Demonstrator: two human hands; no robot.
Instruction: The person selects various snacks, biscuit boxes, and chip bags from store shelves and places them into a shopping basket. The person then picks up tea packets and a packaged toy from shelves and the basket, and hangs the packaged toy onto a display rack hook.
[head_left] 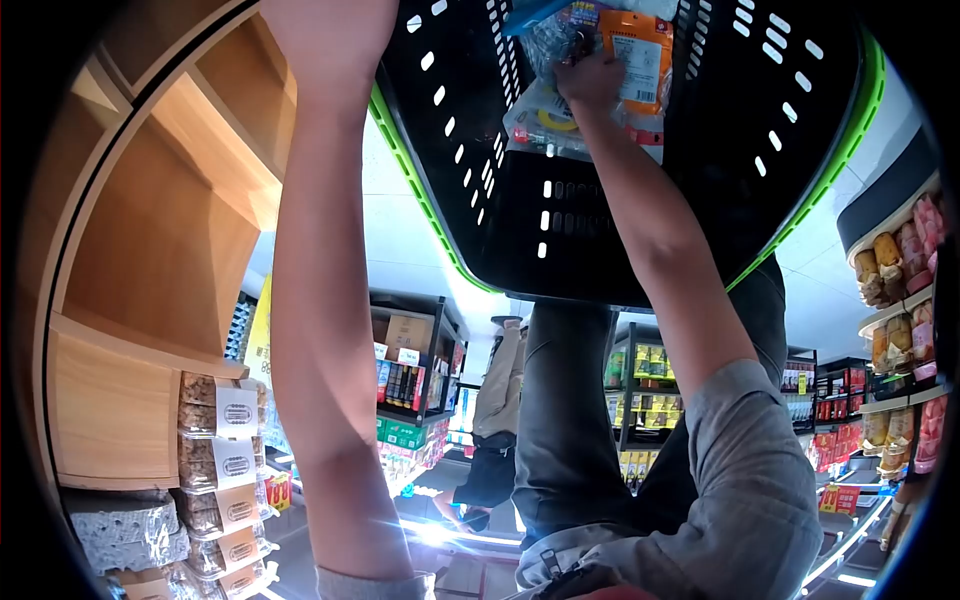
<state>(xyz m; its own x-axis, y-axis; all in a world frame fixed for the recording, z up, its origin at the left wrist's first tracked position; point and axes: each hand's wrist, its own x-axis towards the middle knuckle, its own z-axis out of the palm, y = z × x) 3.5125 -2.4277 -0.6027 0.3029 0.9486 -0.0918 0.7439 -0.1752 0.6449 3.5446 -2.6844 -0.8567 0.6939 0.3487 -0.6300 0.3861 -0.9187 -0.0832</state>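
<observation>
So I'm bent right over with my right hand point(592, 82) deep in a black basket point(580, 250), up near the top of the frame. The fingers look curled in against a clear plastic pack point(545, 45), but from this angle I honestly can't tell if they're gripping it or just resting on it. An orange pack point(638, 65) with a barcode is just to the right of my knuckles, and a clear bag point(530, 130) with a bit of yellow on it lies just below, partly behind my wrist. There's a blue thing point(535, 14) at the top edge too, cut off by the frame.

Room-wise, the packs sit bunched in the upper middle, with bare black slotted wall to the left and right of them, so there's some sideways space around my hand. My right forearm crosses the basket's lower edge on its way in. The green rim point(868, 105) runs down both sides and narrows toward the middle.

My left hand point(330, 30) is at the upper left, mostly out of frame, so I can't tell if it's open or closed. That arm is in the tighter spot: the wooden shelf point(150, 230) is on its left and the basket on its right. Stacked snack packs point(210, 460) are at lower left, near my elbow.
</observation>
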